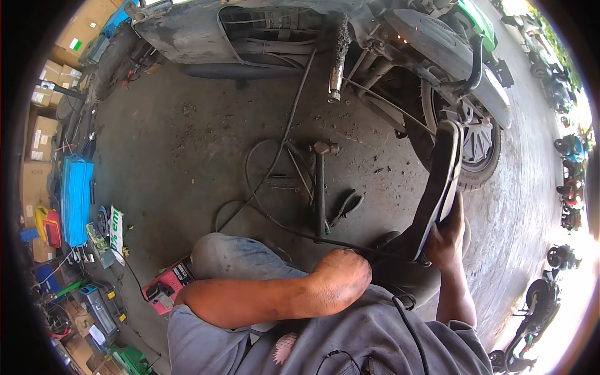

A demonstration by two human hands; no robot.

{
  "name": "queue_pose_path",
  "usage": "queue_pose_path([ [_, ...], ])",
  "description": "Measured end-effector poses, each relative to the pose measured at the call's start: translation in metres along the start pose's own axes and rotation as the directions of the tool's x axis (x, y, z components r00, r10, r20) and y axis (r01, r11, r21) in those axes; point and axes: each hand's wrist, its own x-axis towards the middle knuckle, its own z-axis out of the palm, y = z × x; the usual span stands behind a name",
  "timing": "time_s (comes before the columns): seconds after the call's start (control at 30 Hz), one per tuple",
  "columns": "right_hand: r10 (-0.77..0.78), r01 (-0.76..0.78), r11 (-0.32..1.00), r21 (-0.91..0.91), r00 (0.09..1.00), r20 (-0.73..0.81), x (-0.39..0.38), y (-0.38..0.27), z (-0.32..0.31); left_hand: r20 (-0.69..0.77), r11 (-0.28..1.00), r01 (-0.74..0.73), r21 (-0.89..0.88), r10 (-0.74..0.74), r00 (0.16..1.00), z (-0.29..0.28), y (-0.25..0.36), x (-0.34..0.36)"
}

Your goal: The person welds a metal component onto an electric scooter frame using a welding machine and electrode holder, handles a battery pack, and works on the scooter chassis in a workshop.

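Observation:
My left hand [340, 278] is closed near my lap; what it holds, if anything, is hidden. My right hand [447, 240] grips a long black panel-like object [437, 184], held upright at my right side. A black cable [272, 219] loops over the floor and runs toward my hands. Beside the loops lie a hammer [320, 187], pliers [347, 206] and thin metal rods [287, 187]. In front of me stands a dusty scooter [175, 34] with a wheel [475, 150] at right and a grimy, spattered metal bar [337, 69] projecting toward me.
A pink machine [165, 287] sits by my left knee. Along the left are cardboard boxes [40, 137], blue plastic cases [76, 200] and assorted tools. A row of parked scooters [540, 300] lines the bright opening at right.

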Motion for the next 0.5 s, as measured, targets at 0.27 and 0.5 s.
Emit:
queue_pose_path([
  [0.27, -0.116, 0.109, 0.993, -0.051, 0.980, -0.160, 0.052, -0.012, 0.017, -0.015, 1.000, 0.016, -0.017, -0.016, 1.000, 0.004, 0.002, 0.001],
  [0.5, -0.011, 0.041, 0.985, 0.165, 0.984, -0.179, 0.074, -0.031, 0.028, -0.035, 1.000, -0.023, 0.006, 0.023, 0.999, 0.003, 0.003, -0.001],
])
